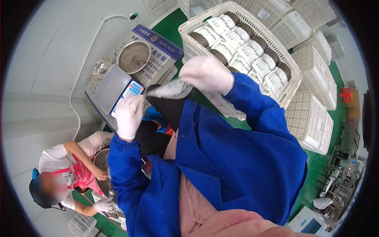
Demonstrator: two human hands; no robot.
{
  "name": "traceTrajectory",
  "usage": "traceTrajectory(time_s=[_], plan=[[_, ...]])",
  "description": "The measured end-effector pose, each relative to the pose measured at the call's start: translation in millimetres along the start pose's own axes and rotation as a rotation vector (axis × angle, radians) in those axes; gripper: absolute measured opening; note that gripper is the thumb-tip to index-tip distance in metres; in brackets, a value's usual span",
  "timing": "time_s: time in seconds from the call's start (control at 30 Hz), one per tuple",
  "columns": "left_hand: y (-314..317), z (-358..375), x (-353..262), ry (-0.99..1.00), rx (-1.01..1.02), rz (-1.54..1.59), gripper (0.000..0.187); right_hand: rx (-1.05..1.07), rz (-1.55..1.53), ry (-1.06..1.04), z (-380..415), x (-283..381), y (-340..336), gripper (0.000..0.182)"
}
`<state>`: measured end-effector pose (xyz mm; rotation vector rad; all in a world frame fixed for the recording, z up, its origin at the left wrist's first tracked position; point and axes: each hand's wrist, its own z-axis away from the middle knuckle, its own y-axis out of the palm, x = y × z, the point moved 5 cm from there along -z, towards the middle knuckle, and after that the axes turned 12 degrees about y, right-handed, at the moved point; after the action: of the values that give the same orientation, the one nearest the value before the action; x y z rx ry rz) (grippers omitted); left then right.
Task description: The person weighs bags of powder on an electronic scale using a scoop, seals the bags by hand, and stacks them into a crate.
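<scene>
Both my hands wear white gloves. My right hand (207, 75) is closed on one end of a pale, printed plastic bag (170, 90), which is blurred and looks flat. At the bag's other end, the fingers of my left hand (129, 117) are pinched together on its edge. Below my left hand is a digital scale (112, 89) with a blue keypad. Beyond my right hand, a white plastic crate (241, 114) holds rows of filled bags (237, 45) with white printed fronts and dark contents.
A metal bowl of greyish-brown loose material (134, 57) and a smaller metal dish (102, 68) stand by the scale. A co-worker (75, 170) sits at lower left with a metal basin. Stacked white crates (310, 114) line the right. Machinery (339, 181) stands farther right.
</scene>
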<state>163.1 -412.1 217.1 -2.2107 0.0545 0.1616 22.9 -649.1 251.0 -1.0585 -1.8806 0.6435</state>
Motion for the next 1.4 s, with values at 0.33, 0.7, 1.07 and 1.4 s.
traceTrajectory(time_s=[0.33, 0.7, 1.07, 1.4], plan=[[125.8, 177.9, 69.3, -1.1, -0.496, 0.946, 0.021, -0.597, -0.682, 0.673, -36.9, -157.0, -137.6, 0.025], [259.7, 310.4, 30.2, -1.496, -0.539, 0.644, 0.028, -0.293, 0.148, 0.665, -23.0, -302.0, 3.9, 0.043], [308.8, 323.9, 34.5, -1.312, -0.087, 0.664, 0.022, -0.205, 0.489, 1.256, 20.0, -345.7, 61.0, 0.082], [303.3, 302.8, 16.9, -1.322, 0.122, 0.607, 0.027, -0.153, 0.829, 1.171, -9.8, -320.9, 81.6, 0.09]])
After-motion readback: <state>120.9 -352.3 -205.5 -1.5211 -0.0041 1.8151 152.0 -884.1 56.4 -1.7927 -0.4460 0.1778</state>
